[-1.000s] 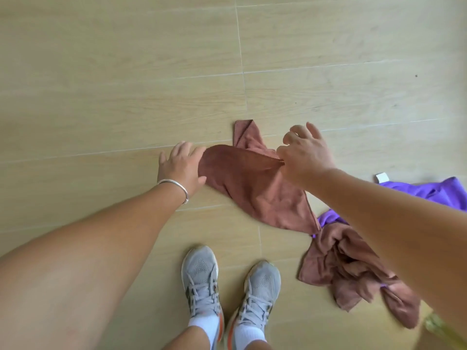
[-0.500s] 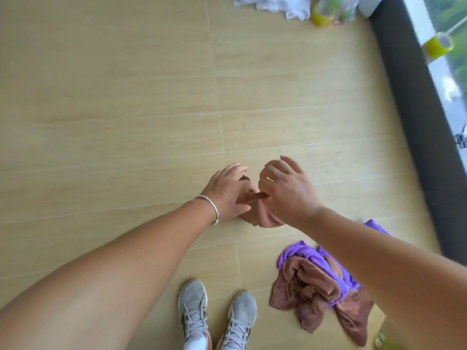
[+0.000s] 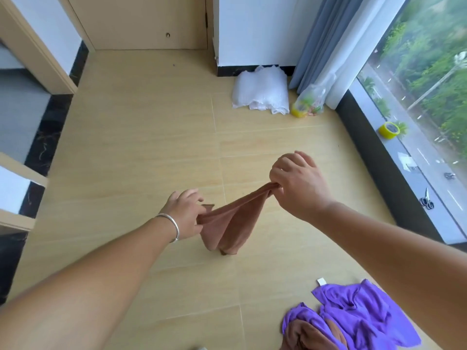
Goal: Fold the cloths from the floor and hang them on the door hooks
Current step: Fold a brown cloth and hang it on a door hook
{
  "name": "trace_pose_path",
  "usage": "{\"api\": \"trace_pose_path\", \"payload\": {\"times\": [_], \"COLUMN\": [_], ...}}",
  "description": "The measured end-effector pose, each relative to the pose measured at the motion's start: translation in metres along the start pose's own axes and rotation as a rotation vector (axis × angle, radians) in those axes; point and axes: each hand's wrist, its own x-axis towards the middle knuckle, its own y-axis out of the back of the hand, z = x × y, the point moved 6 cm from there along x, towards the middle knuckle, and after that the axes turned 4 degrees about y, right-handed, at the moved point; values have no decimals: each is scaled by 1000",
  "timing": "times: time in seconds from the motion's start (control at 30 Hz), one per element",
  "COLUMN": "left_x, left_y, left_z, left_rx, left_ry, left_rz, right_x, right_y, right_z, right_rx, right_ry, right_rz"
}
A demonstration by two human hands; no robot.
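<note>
The left hand (image 3: pixel 185 214) pinches one end of a brown cloth (image 3: pixel 231 222); the right hand (image 3: pixel 297 184) is closed on the opposite end, held higher. The cloth hangs between them above the wood-look floor (image 3: pixel 141 147), its lower fold drooping toward 6 o'clock. Open floor extends from the hands toward 12 o'clock up to a closed door (image 3: pixel 141 21), and toward 9 o'clock up to wall edges with dark skirting. At 3 o'clock a dark sill bounds the window (image 3: pixel 427 79).

Count: one held brown cloth; one purple cloth (image 3: pixel 364 314) at 5 o'clock on the floor, partly overlapping one further brown cloth (image 3: pixel 310 335); one white bundle (image 3: pixel 261 90); one tape roll (image 3: pixel 389 130); one bracelet (image 3: pixel 171 226).
</note>
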Motion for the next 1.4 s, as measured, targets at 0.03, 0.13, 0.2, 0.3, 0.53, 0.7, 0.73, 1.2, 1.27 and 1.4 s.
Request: {"api": "trace_pose_path", "payload": {"times": [0.03,0.13,0.2,0.3,0.53,0.7,0.73,1.2,1.27,1.4], "left_x": [1,4,7,9,-9,-45,-55,-202,-220,-245], "left_y": [9,38,59,96,139,121,111,-153,-196,-274], "left_z": [-14,-54,-72,-88,-116,-107,-102,3,16,33], "left_rx": [47,100,135,157,301,258,253,59,42,9], "left_ry": [36,149,192,244,328,298,286,157,165,164], "left_rz": [-2,18,73,217,290,253,221,-175,-238,-341], "right_x": [7,23,31,43,44,4,-9,-274,-307,-359], "right_y": [5,11,14,20,35,24,18,-129,-150,-194], "right_z": [8,29,37,41,38,14,8,-67,-80,-101], "right_rx": [-5,-16,-47,-60,-37,5,18,171,191,159], "right_ry": [-42,-193,-263,-333,-415,-420,-423,-396,-369,-297], "right_rz": [-6,-22,-29,-16,-35,-102,-119,-552,-583,-653]}}
